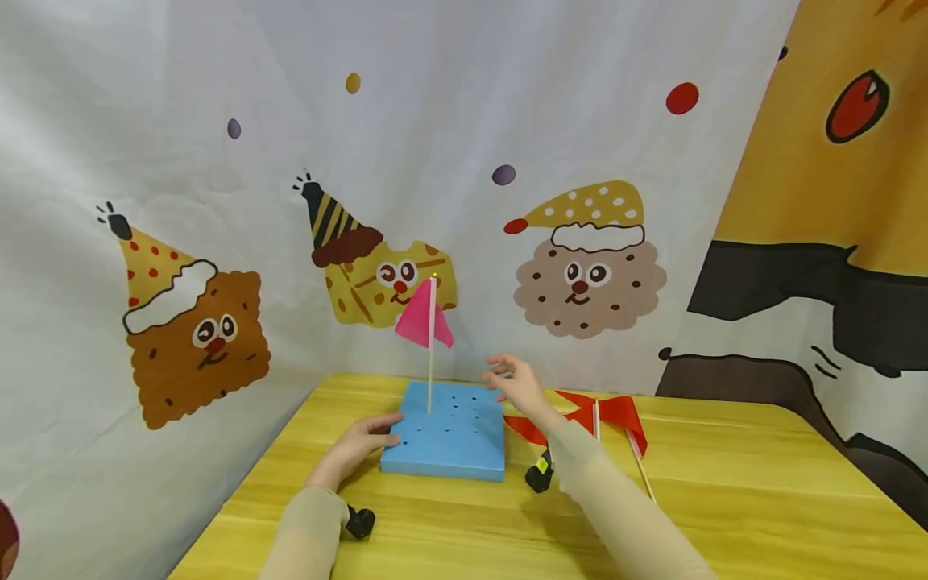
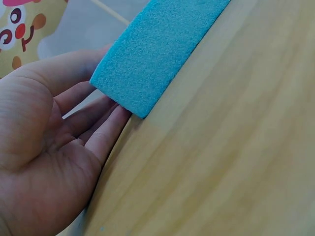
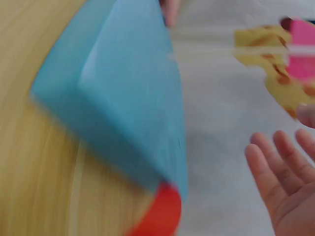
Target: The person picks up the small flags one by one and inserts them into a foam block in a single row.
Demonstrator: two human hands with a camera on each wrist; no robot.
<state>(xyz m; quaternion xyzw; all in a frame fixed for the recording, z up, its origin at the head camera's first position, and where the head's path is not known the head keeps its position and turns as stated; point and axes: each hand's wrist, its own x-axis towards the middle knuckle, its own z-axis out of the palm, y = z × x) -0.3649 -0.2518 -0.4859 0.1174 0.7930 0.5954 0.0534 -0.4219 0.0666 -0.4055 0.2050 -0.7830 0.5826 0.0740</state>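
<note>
A blue foam block [image 1: 445, 451] with small holes in its top lies on the table. From its top rises a thin stick [image 1: 431, 379] with a pink flag [image 1: 415, 321] at the upper end. My left hand [image 1: 358, 445] touches the block's left edge, its fingers fairly straight along the side in the left wrist view; part of the thumb is hidden by the foam. Above the block's right back side my right hand [image 1: 516, 385] is raised, fingers loosely spread and holding nothing in the right wrist view [image 3: 290, 187].
Red flags [image 1: 623, 415] on sticks lie on the wooden table [image 1: 725, 483], right of the block and partly behind my right arm. One red flag [image 3: 160, 211] is close to the block's corner. A white printed curtain [image 1: 449, 121] hangs behind the table.
</note>
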